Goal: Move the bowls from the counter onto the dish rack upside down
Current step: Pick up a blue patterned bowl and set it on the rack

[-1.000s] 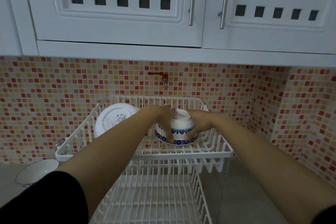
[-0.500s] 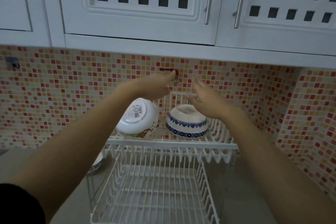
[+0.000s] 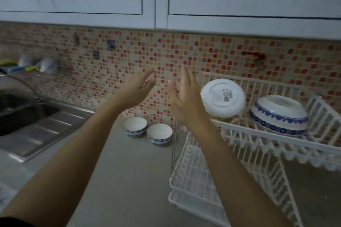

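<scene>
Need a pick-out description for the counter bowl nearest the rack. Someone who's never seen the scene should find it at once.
Start at the white wire dish rack on the right of the grey counter. Just left of its lower tier, two small white bowls with blue-patterned outsides stand upright side by side. The one you want is the right of the pair, nearest the rack; its twin sits further left, nearer the tiled wall.

White rack (image 3: pixel 239 129); blue-patterned bowls (image 3: pixel 278 116) (red-orange mosaic wall (image 3: pixel 166 57)).

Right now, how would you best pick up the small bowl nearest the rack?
Probably from above, by the rim: the bowl nearest the rack stands upright and open, apart from its neighbour bowl. Fingers over opposite rim edges with the right hand suit flipping it afterwards.
</scene>
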